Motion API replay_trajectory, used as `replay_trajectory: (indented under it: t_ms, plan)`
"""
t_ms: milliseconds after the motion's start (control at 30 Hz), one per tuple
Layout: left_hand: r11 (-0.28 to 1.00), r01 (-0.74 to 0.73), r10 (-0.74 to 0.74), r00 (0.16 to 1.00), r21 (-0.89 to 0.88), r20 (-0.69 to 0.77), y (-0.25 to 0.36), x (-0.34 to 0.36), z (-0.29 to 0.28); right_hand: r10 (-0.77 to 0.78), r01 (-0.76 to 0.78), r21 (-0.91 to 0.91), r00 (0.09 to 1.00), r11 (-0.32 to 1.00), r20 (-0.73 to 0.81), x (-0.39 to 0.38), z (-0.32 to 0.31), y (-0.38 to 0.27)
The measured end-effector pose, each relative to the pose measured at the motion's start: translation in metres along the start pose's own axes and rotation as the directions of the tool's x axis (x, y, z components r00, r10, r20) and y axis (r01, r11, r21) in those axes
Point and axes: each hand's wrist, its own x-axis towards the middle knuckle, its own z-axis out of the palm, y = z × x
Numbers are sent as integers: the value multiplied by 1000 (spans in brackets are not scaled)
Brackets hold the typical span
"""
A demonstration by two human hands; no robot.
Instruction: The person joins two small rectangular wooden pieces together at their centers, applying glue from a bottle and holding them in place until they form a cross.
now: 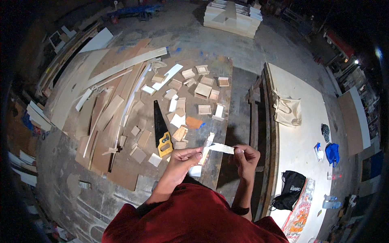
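My left hand grips a small, narrow wooden piece between thumb and fingers, close to my body at the table's right edge. My right hand pinches the outer end of a pale flat strip. The strip's other end meets the wooden piece; whether it is fixed there or only touching, I cannot tell. Left of my left hand lies a handsaw with a black blade and yellow handle. Several small wooden boxes and loose offcuts lie beyond my hands.
Long boards and strips cover the table's left side. To the right, a pale-topped table carries a beige cloth bag, a black drawstring bag and a blue item. Stacked panels stand on the floor far ahead.
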Motion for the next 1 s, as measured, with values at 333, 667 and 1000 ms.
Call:
replay_trajectory:
  t_ms: [333, 667, 1000]
  plan:
    - [984, -8, 14, 999, -176, 35, -3, -2, -5, 49, -35, -164, 995, 986, 86, -6, -1, 4]
    - [989, -3, -2, 999, -148, -37, -5, -10, -20, -38, 37, -31, 997, 999, -60, -6, 7, 21]
    - [987, -13, -32, 960, -158, -279, 1, -33, -66, 97, -33, -709, 994, 704, 50, -30, -29, 150]
